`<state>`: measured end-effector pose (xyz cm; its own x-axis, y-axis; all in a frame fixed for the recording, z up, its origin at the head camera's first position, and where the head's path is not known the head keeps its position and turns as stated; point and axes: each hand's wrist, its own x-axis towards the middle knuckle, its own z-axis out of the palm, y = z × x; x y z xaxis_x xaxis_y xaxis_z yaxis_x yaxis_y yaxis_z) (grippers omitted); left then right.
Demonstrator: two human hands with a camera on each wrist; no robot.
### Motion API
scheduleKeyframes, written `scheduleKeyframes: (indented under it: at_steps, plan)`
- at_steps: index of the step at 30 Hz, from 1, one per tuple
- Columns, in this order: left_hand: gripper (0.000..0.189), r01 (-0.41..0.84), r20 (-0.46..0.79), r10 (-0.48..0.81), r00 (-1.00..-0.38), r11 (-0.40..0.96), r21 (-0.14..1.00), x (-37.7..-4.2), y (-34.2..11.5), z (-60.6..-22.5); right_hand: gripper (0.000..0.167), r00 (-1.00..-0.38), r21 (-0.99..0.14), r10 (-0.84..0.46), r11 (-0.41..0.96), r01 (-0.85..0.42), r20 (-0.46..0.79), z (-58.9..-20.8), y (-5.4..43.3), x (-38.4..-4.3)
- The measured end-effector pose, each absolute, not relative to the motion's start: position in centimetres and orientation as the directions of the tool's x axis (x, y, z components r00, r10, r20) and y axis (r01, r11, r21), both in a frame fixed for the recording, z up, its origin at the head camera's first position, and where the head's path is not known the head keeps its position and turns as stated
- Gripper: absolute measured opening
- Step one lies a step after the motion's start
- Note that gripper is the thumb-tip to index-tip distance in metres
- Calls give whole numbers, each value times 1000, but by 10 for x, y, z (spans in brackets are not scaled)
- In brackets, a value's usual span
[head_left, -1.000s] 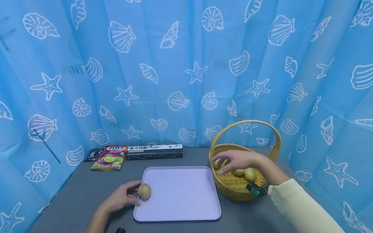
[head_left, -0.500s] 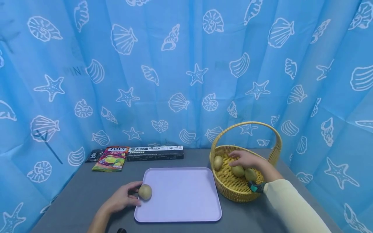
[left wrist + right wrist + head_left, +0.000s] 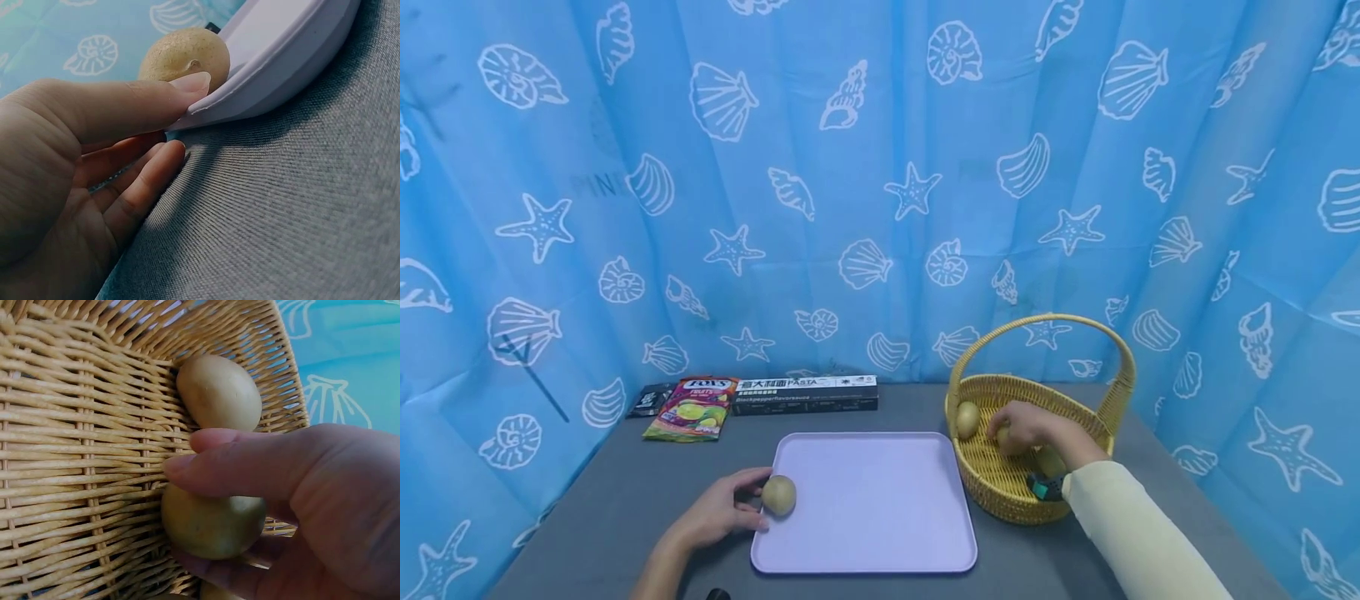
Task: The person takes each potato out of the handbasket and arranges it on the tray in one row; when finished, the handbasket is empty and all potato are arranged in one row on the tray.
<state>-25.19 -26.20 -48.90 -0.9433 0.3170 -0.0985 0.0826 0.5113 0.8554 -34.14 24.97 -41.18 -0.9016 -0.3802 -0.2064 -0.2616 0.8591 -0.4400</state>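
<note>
A potato (image 3: 778, 496) lies on the lilac tray (image 3: 865, 508) at its left edge. My left hand (image 3: 726, 508) holds that edge beside the potato; in the left wrist view its thumb (image 3: 181, 94) lies on the rim, with curled fingers below it. Inside the wicker basket (image 3: 1000, 500) my right hand (image 3: 1030, 427) grips a potato (image 3: 212, 525), its thumb across the top and fingers around the far side. Another potato (image 3: 967, 419) rests against the basket's left wall. A further potato (image 3: 1049, 461) sits under my right wrist, partly hidden.
Behind the tray lie a candy bag (image 3: 692, 408), a long pasta box (image 3: 805, 395) and a small black packet (image 3: 650, 401). The basket's tall handle (image 3: 1045, 318) arches over my right hand. A blue shell-patterned curtain (image 3: 880, 208) hangs behind the grey table (image 3: 625, 492).
My right hand has drawn back from the basket's left side, lowered into the basket and taken hold of a potato. The left hand stays at the tray's edge.
</note>
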Motion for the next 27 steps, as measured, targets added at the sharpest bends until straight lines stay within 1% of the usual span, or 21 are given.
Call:
scheduleKeyframes:
  at_steps: [3,8,13,20,27]
  plan:
    - [87,71,-106,304,-947,517,853,-252,-261,-488,33,-906,-437,-387,854,-282,-171,-409,252,-342]
    - [88,65,-113,302,-946,522,850,-253,-260,-489,42,-916,-469,-386,832,-295,-110,-404,254,-342]
    - [86,57,-117,299,-947,517,854,-252,-261,-490,43,-920,-479,-392,807,-346,5,-399,254,-337]
    - [85,54,-117,293,-949,517,854,-251,-261,-488,54,-920,-494,-361,778,-389,156,-387,250,-314]
    - [85,72,-105,306,-946,515,854,-251,-262,-490,57,-901,-514,-339,741,-433,271,-382,236,-285]
